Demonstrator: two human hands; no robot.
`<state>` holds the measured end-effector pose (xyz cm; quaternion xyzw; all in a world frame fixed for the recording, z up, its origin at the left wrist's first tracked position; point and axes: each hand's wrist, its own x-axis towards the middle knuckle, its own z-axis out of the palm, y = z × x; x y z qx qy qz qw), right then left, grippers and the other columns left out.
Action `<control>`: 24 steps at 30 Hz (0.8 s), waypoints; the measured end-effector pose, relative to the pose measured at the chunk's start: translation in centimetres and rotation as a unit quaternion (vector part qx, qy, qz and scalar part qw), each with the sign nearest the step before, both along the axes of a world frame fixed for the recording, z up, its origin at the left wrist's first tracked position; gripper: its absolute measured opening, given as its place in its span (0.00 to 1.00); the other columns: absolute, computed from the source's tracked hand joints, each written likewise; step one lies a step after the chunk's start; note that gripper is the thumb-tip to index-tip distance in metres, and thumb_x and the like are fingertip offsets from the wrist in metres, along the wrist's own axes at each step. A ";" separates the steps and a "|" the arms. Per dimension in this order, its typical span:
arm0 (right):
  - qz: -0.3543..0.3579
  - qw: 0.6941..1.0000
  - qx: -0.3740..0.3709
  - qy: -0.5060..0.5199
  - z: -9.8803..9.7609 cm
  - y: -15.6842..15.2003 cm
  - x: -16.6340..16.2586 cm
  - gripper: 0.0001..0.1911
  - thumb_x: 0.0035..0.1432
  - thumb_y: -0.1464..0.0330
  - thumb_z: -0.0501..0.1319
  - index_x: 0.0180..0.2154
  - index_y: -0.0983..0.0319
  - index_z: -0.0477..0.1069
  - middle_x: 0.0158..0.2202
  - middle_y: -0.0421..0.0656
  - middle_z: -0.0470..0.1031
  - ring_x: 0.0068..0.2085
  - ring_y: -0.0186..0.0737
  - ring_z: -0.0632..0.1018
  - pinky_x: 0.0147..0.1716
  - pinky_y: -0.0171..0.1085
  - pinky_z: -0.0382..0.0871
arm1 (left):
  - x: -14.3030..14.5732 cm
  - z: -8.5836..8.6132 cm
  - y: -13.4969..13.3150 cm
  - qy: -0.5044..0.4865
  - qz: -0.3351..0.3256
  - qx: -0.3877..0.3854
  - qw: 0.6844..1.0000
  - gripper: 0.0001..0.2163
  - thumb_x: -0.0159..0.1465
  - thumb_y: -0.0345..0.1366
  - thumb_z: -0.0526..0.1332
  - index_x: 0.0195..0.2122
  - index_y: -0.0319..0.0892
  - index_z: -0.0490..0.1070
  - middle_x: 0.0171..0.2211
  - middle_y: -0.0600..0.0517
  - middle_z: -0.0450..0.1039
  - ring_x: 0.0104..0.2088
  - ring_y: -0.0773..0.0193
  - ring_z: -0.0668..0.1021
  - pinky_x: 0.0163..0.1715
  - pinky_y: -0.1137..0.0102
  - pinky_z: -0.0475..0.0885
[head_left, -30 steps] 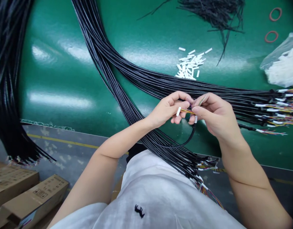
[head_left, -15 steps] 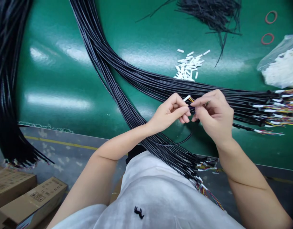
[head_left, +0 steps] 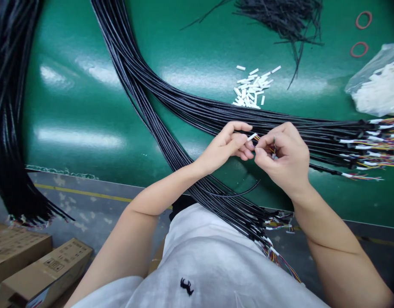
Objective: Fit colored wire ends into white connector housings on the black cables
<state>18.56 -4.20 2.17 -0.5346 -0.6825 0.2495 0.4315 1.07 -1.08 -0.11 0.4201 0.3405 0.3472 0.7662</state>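
Observation:
My left hand point(head_left: 227, 145) pinches a small white connector point(head_left: 251, 137) between thumb and fingers. My right hand point(head_left: 282, 156) is closed on the thin coloured wires point(head_left: 257, 139) at the end of a black cable point(head_left: 241, 193), right beside the connector. The cable loops down below both hands toward the table edge. The two hands touch above a thick bundle of black cables point(head_left: 184, 107) that crosses the green table point(head_left: 87, 98).
A heap of loose white connectors point(head_left: 251, 87) lies behind the hands. A clear bag of white parts point(head_left: 379, 85) and two red rings point(head_left: 359, 49) sit at the right. Short black wire pieces point(head_left: 280, 15) lie at the back. Cardboard boxes point(head_left: 39, 273) stand on the floor at the lower left.
The hands rose a little and drew together. The white connector turned from below the left fingers up to their tips, and the right hand closed tighter on the wire ends.

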 end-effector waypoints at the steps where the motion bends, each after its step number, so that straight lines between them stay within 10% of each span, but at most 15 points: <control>1: -0.002 1.000 0.007 -0.011 0.0 -0.1 -0.1 0.06 0.55 0.75 0.63 0.29 0.58 0.72 0.31 0.41 0.68 0.27 0.33 0.69 0.20 0.36 0.64 | 0.0 0.1 0.2 0.002 -0.005 -0.010 1.000 0.22 0.65 0.53 0.67 0.49 0.43 0.66 0.34 0.56 0.77 0.31 0.73 0.81 0.32 0.77 0.74; 24: -0.070 0.976 0.087 -0.189 -0.9 -0.7 -0.5 0.07 0.56 0.75 0.61 0.30 0.57 0.69 0.33 0.45 0.75 0.30 0.39 0.76 0.21 0.37 0.64 | -0.3 0.7 0.5 -0.025 -0.016 -0.064 0.997 0.21 0.59 0.50 0.73 0.44 0.41 0.72 0.28 0.56 0.76 0.24 0.76 0.74 0.23 0.79 0.65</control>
